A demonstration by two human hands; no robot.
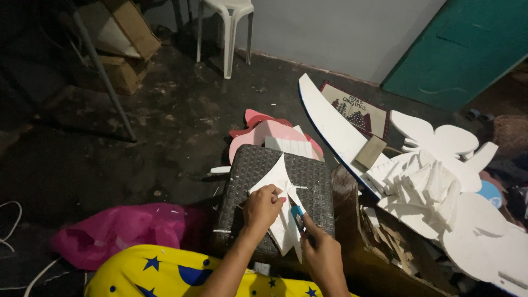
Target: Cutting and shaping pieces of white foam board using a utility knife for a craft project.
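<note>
While the white foam piece (280, 206) lies on the dark woven stool (253, 170), the left hand (263, 208) presses down on it, fingers curled on its edge. Just right, the right hand (322, 256) clamps a blue-handled cutter (298, 215) against the foam.

A white plastic chair (228, 22) stands by the grey wall, with cardboard boxes (118, 41) to its left on the dark floor (165, 126). A crumpled pink bag (118, 231) lies near the yellow star-patterned cloth (159, 272). White foam offcuts (434, 181) pile up at the right, below a green door (467, 44).
</note>
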